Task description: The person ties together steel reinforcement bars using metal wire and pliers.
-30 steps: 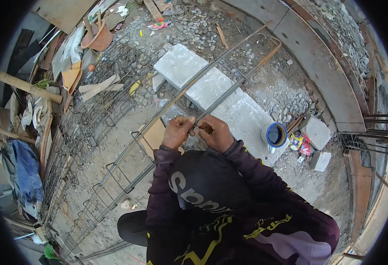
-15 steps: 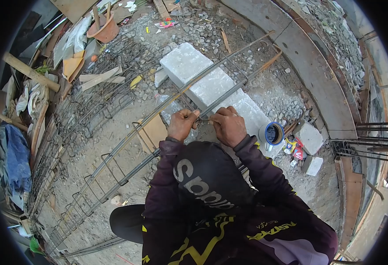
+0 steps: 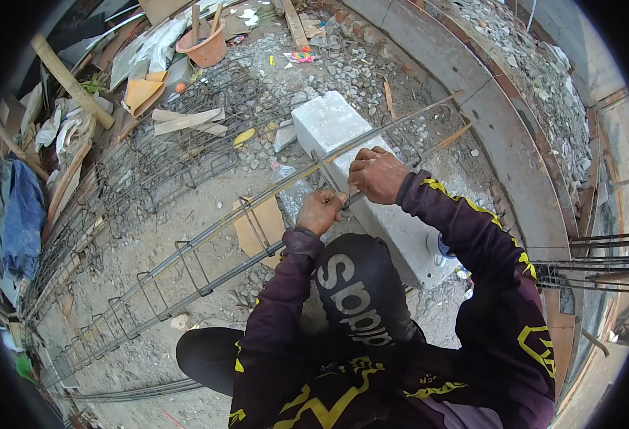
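1. So, biggest first: the rebar cage (image 3: 236, 272) runs slantwise across the ground, its upper part lying over the pale blocks (image 3: 331, 120). That placing probably lifts the bars a little, giving fingers room around them.

2. The pale blocks lie crosswise beneath the cage, looking like a makeshift rest chosen for their firm, flat top.

3. Down on the dirt, a cardboard piece (image 3: 246, 239) lies partly under the cage; why it's there, I can't tell.

4. Here's the close work: the left hand (image 3: 318, 211) and right hand (image 3: 380, 175) are near each other at the cage's lower bars, fingers bent inward, presumably for fine control. Whether they touch, or what they grip, I can't tell.

5. Smallest, the cup (image 3: 436, 247) sits by the blocks' near end, partly behind the right sleeve (image 3: 464, 214), perhaps parked within reach.
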Tool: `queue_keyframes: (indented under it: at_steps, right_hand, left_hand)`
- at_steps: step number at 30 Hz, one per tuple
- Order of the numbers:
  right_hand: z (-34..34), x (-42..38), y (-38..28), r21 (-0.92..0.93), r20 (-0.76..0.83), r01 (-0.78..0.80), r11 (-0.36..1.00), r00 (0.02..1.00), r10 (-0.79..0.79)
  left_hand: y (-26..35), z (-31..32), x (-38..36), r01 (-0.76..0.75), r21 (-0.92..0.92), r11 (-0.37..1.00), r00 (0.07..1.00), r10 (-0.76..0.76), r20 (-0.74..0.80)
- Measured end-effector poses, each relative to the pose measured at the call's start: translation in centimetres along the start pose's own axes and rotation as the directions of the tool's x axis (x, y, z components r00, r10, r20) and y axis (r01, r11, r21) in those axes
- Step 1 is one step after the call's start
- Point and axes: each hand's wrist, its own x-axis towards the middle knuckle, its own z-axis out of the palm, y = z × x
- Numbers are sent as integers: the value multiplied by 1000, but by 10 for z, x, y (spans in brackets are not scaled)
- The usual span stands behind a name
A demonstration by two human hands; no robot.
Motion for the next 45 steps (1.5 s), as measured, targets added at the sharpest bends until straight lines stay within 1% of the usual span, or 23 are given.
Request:
queue_keyframes:
  at_steps: [1,3,4,7,8,11,13,16,19,20,23,26,28,31,33,34,35,36,37,38,39,42,45]
  right_hand:
    - [1,2,1,-1,43,-14,1000,999,14]
    - [0,4,5,-4,128,-56,998,990,56]
    - [0,10,4,12,119,-50,999,992,48]
    - [-10,32,-1,113,288,-162,980,950,124]
    - [-2,35,7,200,178,-111,973,981,75]
    - [0,57,31,387,397,-125,914,917,-43]
    - [15,63,40,482,497,-256,838,868,-21]
    - [16,63,45,546,664,-475,690,747,-11]
    - [37,49,58,633,607,-436,640,793,-60]
    - [37,44,56,647,542,-347,679,836,-90]
    - [33,28,60,771,564,-539,340,825,31]
    - [45,26,65,617,636,-556,556,769,63]
    - [79,32,79,543,521,-198,816,841,-143]
    - [57,28,61,324,539,-15,946,825,-171]
    - [28,19,38,132,538,21,991,838,-90]
    - [26,8,25,129,360,-78,989,933,26]
    - [27,-6,8,146,167,-175,974,974,151]
    - [27,-19,-9,181,-30,-267,947,960,277]
    - [21,-28,-27,170,-183,-306,937,924,335]
    - [27,-40,-41,372,-154,-389,843,870,469]
    - [35,-52,-53,554,-99,-447,702,802,589]
    - [75,-78,-79,547,-358,-475,689,612,705]
    - [95,-72,-84,599,-386,-531,600,464,797]
  left_hand:
    - [2,0,-1,2,8,1000,1000,-2,-8]
    - [-7,4,2,-13,-62,998,1000,13,9]
    - [-10,5,4,-16,-64,998,1000,17,14]
    - [-9,6,4,-8,-102,995,1000,10,25]
    - [-9,6,4,-3,-123,992,1000,6,24]
    - [4,0,1,45,-29,999,998,-43,41]
    - [5,1,2,94,-46,995,995,-92,44]
    - [2,1,7,132,-44,990,991,-130,38]
    - [1,2,8,154,-11,988,988,-154,21]
    - [1,3,9,158,2,987,987,-158,12]
    - [3,2,10,158,7,987,987,-158,17]
    - [4,2,9,149,2,989,989,-149,18]
    - [2,3,10,160,3,987,987,-160,25]
    - [2,4,8,137,-15,991,991,-137,5]
    - [2,3,9,115,-19,993,993,-115,-15]
    - [1,4,10,112,-12,994,994,-112,-20]
    - [0,5,10,108,-4,994,994,-108,-23]
    - [2,5,9,120,5,993,993,-120,-21]
    - [5,4,7,132,15,991,991,-131,-19]
    - [7,3,7,141,27,990,990,-141,-16]
    - [5,3,8,128,25,991,992,-128,-15]
    - [-1,4,8,113,15,994,994,-113,-13]
    - [5,6,8,117,-10,993,993,-117,-11]
